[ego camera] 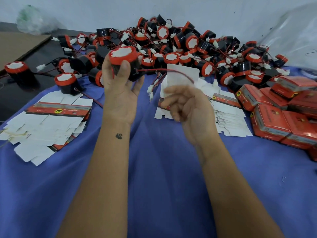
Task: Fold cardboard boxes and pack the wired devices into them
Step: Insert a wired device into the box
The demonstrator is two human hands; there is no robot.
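Device [126, 61], black body, red rim, white face

Both forearms are bare with no sleeves, watch or rings in sight, and a small black swan-shaped tattoo [118, 136] sits on the inner wrist just below the left hand [120, 93].
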